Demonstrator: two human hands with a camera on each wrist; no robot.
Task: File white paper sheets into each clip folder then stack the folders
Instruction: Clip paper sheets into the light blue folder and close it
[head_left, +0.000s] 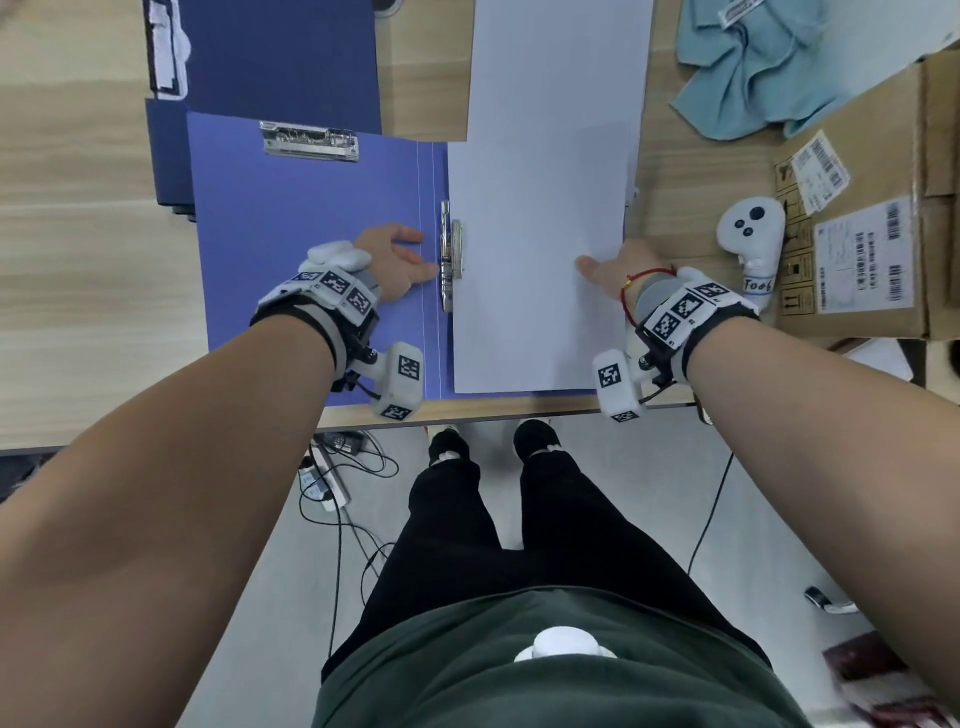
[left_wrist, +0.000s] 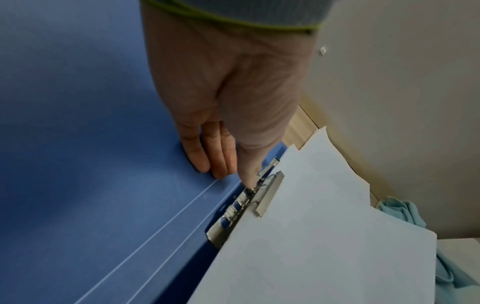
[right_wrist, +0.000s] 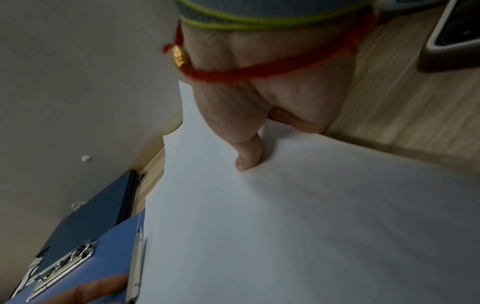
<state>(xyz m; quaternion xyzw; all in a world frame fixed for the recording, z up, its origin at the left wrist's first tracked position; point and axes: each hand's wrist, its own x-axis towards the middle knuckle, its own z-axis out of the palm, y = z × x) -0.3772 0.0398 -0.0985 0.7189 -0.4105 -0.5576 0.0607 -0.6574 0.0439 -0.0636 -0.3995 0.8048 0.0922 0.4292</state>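
Observation:
An open blue clip folder lies flat at the table's front edge. A white paper sheet covers its right half, with its left edge at the metal spine clip. My left hand rests on the left flap with straight fingers, and its thumb tip presses the spine clip. My right hand pinches the sheet's right edge, thumb on top of the sheet and fingers curled under it. A second metal clip sits at the top of the left flap.
Closed dark blue folders are stacked at the back left, beside loose white sheets. To the right lie a teal cloth, a white controller and a cardboard box. Cables lie on the floor below the table edge.

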